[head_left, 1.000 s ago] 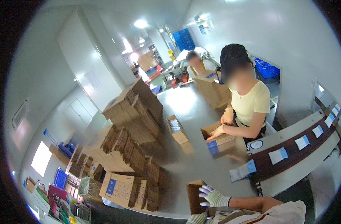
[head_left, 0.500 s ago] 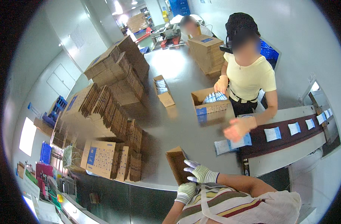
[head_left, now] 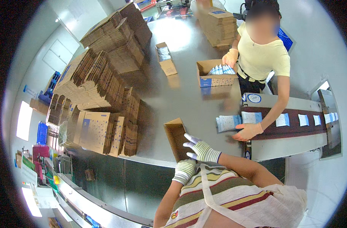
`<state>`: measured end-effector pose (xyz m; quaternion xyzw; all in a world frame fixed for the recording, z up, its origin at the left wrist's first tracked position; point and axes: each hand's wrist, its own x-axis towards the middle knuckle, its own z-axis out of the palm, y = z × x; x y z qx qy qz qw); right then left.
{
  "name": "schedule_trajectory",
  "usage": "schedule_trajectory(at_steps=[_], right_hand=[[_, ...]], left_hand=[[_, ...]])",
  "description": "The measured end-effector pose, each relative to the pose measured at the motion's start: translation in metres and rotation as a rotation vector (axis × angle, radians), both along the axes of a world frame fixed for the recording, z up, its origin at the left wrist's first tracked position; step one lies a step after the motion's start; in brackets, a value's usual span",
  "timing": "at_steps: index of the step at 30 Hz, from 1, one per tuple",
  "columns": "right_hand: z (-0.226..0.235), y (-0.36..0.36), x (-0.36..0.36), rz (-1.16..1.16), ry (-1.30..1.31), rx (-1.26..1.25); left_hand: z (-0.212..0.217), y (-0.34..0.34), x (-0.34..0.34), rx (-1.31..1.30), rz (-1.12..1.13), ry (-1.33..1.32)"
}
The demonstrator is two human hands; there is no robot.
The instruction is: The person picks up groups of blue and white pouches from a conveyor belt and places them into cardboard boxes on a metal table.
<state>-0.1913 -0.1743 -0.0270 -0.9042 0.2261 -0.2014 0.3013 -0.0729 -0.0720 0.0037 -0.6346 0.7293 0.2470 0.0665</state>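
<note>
An open cardboard box [head_left: 175, 141] stands at the table's near edge, with bare brown board showing inside. My left hand [head_left: 184, 171], in a striped white glove, is closed at its near end; the fingertips are hidden. My right hand [head_left: 203, 149], gloved alike, lies at the box's right side with its fingers spread against the wall. To the right, a co-worker's gloved hand [head_left: 250, 131] touches blue-and-white packets [head_left: 228, 123] at the conveyor's end. That person's other hand [head_left: 230, 58] rests by a second box [head_left: 216, 80] with a row of packets in it.
Tall stacks of flattened cartons [head_left: 91, 81] crowd the table's left side. A narrow packet-filled box [head_left: 168, 68] stands mid-table [head_left: 150, 102]. More cartons [head_left: 219, 28] are piled at the back, near another person. The conveyor [head_left: 291, 127] carries spaced packets on the right.
The whole view has shifted, so the table sits higher in the picture. The co-worker's near hand has lowered from above the packets to beside them. My hands remain at the same box.
</note>
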Motion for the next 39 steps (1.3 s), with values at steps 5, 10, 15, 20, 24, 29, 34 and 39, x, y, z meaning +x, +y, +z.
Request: schedule_trajectory(at_steps=[5, 10, 15, 20, 24, 29, 34, 39], right_hand=[[0.001, -0.001, -0.001, -0.007, 0.004, -0.015], [-0.002, -0.003, -0.001, -0.001, -0.021, 0.052], [0.003, -0.001, -0.002, 0.006, 0.008, 0.034], [-0.002, -0.002, -0.002, -0.001, 0.007, 0.036], [-0.005, -0.002, -0.003, -0.001, -0.023, 0.050], [-0.001, 0.001, -0.002, -0.001, -0.026, 0.022], [-0.002, 0.000, -0.004, -0.020, -0.040, 0.001], [-0.003, -0.002, -0.004, -0.015, -0.032, 0.015]], left_hand=[[0.001, -0.001, 0.000, -0.015, 0.014, -0.004], [0.001, -0.002, -0.001, -0.042, -0.001, 0.001], [-0.016, 0.001, 0.002, -0.117, -0.007, 0.011], [-0.005, 0.000, 0.000, -0.064, -0.017, -0.006], [-0.008, -0.002, -0.004, -0.022, 0.035, -0.041], [-0.012, 0.004, -0.002, -0.099, 0.022, -0.031], [-0.011, 0.002, -0.002, -0.136, 0.002, -0.013], [-0.002, -0.001, -0.005, -0.083, 0.016, -0.042]])
